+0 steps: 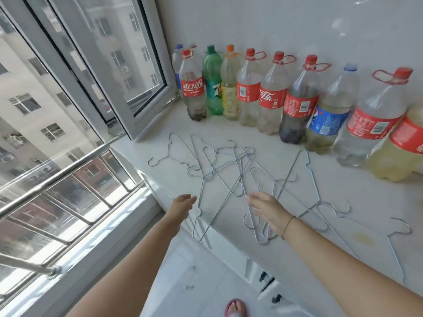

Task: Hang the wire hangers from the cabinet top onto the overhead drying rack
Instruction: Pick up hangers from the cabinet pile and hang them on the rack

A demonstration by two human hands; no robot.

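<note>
Wire hangers [219, 175] lie flat, hooks every way; left hand [183, 203], right hand [266, 209]: grip wide.

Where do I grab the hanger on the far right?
Pinch the hanger by the neck under its hook, coming from above with the right hand. It lies flat and looks clear of the pile, so it should lift free.

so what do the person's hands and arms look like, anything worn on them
The left hand and right hand are bare, without gloves, and no sleeves show anywhere up to the frame's edge. The only thing worn is a thin dark band around the right wrist. The left wrist carries nothing. Whether there are rings is too small to tell.
</note>
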